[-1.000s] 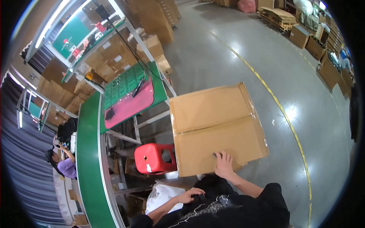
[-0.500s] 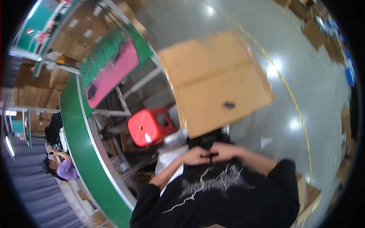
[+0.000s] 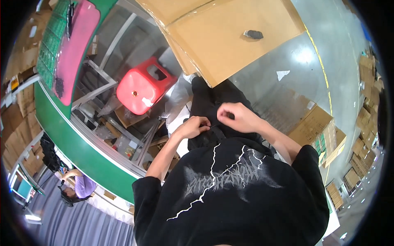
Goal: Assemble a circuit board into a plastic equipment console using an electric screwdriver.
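Observation:
My left hand [image 3: 193, 126] is at the waist of my black trousers [image 3: 230, 95], close to the hem of my black T-shirt [image 3: 230, 172]. Its fingers curl in against the black cloth, and what they hold, if anything, cannot be made out. To its right, my right hand [image 3: 239, 116] is held above the trousers, slightly apart from it. Thumb and fingers bend into a ring there; any small thing at the tips is lost against the dark fabric. A short black strap or fold [image 3: 217, 132] shows just below the two hands.
Ahead is a large cardboard sheet [image 3: 230, 24] with a small dark object [image 3: 253, 34] on it. A red plastic stool [image 3: 141, 92] stands left, beside a green-topped workbench [image 3: 94, 160] with a pink mat [image 3: 78, 49]. Open cardboard box [image 3: 314, 127] at right. A person in purple [image 3: 84, 186] sits beyond the bench.
My hands, which were together at the shirt hem, are now apart. The view has tilted down toward my body, so the cardboard sheet and the stool appear higher up.

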### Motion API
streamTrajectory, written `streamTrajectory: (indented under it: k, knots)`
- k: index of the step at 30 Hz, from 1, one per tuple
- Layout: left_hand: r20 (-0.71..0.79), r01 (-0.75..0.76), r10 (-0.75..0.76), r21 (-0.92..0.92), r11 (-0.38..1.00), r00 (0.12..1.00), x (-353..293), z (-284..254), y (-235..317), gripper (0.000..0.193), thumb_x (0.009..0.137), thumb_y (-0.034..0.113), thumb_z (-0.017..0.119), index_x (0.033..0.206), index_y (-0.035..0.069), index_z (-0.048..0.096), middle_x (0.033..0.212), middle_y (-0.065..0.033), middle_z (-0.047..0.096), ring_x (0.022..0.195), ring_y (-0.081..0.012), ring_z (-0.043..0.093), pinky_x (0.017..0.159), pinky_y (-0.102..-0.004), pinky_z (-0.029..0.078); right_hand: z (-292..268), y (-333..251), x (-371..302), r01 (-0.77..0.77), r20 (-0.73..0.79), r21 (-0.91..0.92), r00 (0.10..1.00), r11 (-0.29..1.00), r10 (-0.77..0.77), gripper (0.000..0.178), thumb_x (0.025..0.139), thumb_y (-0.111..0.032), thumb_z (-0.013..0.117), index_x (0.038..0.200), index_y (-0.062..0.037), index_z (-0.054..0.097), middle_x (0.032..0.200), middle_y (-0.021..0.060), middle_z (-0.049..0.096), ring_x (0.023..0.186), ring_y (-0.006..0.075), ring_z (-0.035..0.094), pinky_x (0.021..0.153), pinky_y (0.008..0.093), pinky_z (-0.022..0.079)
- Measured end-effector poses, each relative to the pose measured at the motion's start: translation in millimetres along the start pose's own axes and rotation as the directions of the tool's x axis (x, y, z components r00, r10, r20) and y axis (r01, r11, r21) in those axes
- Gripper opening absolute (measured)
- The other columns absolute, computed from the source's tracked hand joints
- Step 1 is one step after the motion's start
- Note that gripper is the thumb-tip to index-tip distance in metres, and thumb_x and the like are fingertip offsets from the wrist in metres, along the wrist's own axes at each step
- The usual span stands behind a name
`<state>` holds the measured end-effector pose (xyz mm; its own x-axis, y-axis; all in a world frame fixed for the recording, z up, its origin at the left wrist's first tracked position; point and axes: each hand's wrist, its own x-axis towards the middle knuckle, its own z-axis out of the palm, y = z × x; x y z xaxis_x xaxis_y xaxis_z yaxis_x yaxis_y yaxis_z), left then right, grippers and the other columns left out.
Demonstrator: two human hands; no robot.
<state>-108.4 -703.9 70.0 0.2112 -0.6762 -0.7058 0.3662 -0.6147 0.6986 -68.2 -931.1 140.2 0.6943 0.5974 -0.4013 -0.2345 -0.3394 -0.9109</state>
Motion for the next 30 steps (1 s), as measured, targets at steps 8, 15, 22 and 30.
streamTrajectory:
  k: [8,15,22,30]
  knots:
    - [-0.483,-0.107,0.084,-0.020,0.994,0.872,37.9,20.0,-61.3,0.031,0.094,0.023,0.047,0.112,-0.001,0.056,0.102,-0.0119,0.059,0.094,-0.0182,0.058,0.084,-0.0256,0.043,-13.4,87.8,30.4,-0.454,0.182,-0.386,0.816,0.803,0.549,0.036,0.086,-0.031,0.058,0.104,-0.0004,0.063,0.096,0.0143,0.066,0.096,0.0306,0.061,0.084,0.0354,0.048]
    - [0.339,0.183,-0.066,-0.327,0.927,0.939,-45.8,-50.0,34.6,0.023,0.090,0.018,0.052,0.104,0.001,0.061,0.079,0.0012,0.061,0.069,-0.0043,0.050,0.057,-0.0213,0.038,-28.3,55.7,14.5,-0.173,0.816,0.408,0.510,0.896,-0.273,0.018,0.090,-0.005,0.052,0.103,0.0041,0.060,0.092,0.0070,0.067,0.084,0.0101,0.058,0.075,0.0259,0.045]
    - [-0.021,-0.324,0.325,-0.147,0.934,0.946,-35.4,-38.6,41.1,0.019,0.071,0.002,0.064,0.089,-0.001,0.062,0.082,-0.0071,0.062,0.075,-0.0117,0.057,0.066,-0.0261,0.045,-12.1,43.1,39.8,0.261,0.482,-0.021,0.848,0.965,-0.219,0.020,0.079,-0.008,0.061,0.098,-0.0033,0.062,0.093,0.0126,0.061,0.088,0.0289,0.058,0.078,0.0369,0.047]
    - [-0.375,-0.547,0.445,-0.230,0.805,0.813,24.1,-87.1,-71.7,0.013,0.084,0.008,0.056,0.093,0.003,0.064,0.089,-0.0028,0.063,0.085,-0.0123,0.059,0.077,-0.0270,0.047,25.4,59.3,85.6,0.150,0.323,-0.147,0.942,0.978,-0.096,0.019,0.073,-0.007,0.060,0.091,-0.0028,0.064,0.089,0.0179,0.061,0.090,0.0343,0.058,0.079,0.0404,0.046]
